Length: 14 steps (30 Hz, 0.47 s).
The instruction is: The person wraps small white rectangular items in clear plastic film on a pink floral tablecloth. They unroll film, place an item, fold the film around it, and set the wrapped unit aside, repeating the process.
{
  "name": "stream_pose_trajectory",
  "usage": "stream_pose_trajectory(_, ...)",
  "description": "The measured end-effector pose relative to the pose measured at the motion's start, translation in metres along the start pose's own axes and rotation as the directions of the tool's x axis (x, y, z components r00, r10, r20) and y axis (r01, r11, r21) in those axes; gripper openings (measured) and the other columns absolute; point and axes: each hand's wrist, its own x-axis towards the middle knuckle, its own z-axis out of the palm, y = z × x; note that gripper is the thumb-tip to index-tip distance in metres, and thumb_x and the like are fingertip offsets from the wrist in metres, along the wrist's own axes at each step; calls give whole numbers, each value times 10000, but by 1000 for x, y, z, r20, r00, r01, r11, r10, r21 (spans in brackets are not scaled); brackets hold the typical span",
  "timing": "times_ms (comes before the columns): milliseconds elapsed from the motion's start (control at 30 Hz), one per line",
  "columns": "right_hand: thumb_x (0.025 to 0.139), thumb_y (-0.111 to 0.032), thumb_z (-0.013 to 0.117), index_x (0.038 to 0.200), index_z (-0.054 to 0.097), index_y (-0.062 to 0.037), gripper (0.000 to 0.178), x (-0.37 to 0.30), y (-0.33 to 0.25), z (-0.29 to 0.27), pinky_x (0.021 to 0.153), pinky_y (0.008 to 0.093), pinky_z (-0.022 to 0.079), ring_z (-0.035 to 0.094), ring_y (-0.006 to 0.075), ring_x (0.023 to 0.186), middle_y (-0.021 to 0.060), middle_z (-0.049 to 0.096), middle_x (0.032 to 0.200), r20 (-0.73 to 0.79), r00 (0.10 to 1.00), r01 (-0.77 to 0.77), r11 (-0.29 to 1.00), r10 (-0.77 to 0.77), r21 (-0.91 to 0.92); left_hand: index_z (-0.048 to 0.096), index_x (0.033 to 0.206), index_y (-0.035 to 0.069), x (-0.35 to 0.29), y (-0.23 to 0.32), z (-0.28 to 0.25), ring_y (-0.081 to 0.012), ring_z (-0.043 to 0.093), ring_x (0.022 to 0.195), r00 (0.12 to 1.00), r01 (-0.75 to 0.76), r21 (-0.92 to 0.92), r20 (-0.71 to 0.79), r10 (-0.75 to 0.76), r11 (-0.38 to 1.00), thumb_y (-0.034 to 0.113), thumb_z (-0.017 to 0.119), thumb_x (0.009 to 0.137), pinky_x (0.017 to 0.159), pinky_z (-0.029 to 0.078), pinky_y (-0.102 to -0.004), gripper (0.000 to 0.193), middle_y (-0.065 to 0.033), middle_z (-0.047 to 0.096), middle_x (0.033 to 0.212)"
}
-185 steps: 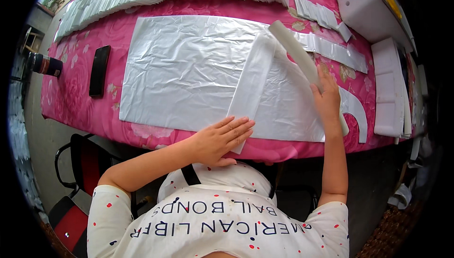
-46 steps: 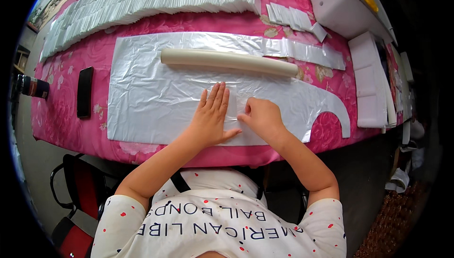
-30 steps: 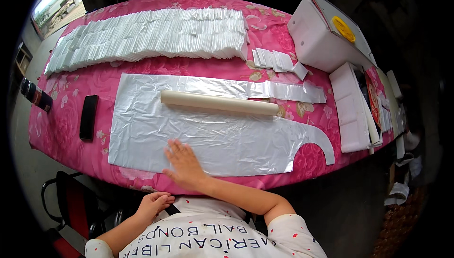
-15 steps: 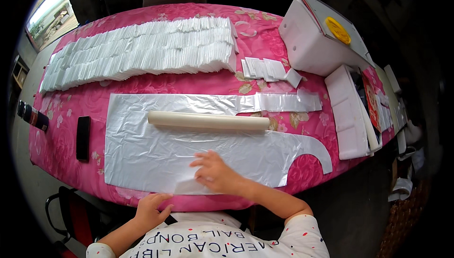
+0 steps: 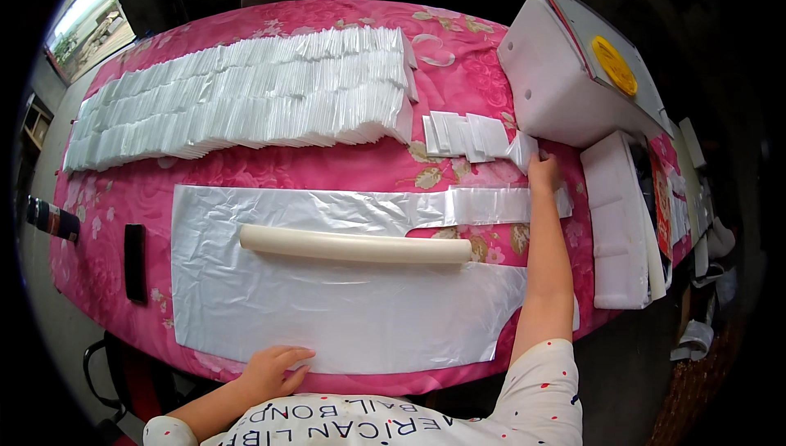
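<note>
A thin white plastic apron (image 5: 368,315) lies spread on the table, its curved neck end at the right partly hidden by my right forearm. A long cream roller (image 5: 352,245) rests across it. My left hand (image 5: 277,371) lies at the apron's near edge, fingers stretched and thumb apart, holding nothing. Far to the right, my right hand (image 5: 544,171) pinches the edge of the end packet (image 5: 521,150) of a short row of folded white plastic packets (image 5: 467,135). Its fingertips are partly hidden.
Long rows of folded white packets (image 5: 246,98) fill the far left. A foam box (image 5: 544,78) with a yellow ring (image 5: 614,65) on its lid stands far right, an open foam box (image 5: 614,225) nearer. A phone (image 5: 135,263) and a dark bottle (image 5: 53,218) lie left on the pink tablecloth (image 5: 270,172).
My right hand has moved from above the apron's near part out to the end packet at the far right. My left hand stays by the near edge. The view has shifted slightly.
</note>
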Motion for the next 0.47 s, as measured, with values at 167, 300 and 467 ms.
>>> stream_pose_trajectory(167, 728, -153, 662, 1120, 553, -47, 421, -56, -52, -7, 976, 466, 325, 421, 339, 1154, 145, 512, 1195, -389, 705, 649, 761, -594, 15, 612, 1048, 75, 32, 11, -8, -271, 629, 857, 971, -239, 102, 2, 240, 966, 62, 640, 745, 738, 518, -350, 304, -105, 646, 986)
stream_pose_trajectory(300, 712, -70, 632, 978, 604, -45, 268, -219, -111, -47, 972, 464, 318, 442, 334, 1137, 132, 554, 1123, -301, 383, 878, 243, -873, 413, 551, 1103, 30, 72, 49, -11, -247, 589, 972, 791, -611, 172, 116, 600, 773, 84, 601, 748, 795, 495, -346, 363, -113, 582, 1119)
stream_pose_trajectory(467, 738, -160, 657, 1028, 620, -111, 296, -425, -91, -30, 1003, 429, 327, 454, 301, 1156, 100, 527, 1207, -388, 18, 768, -237, -921, 596, 532, 1106, 27, 107, 129, 30, -257, 570, 966, 564, -820, 51, 237, 791, 570, 165, 562, 799, 769, 491, -347, 337, -104, 571, 1068)
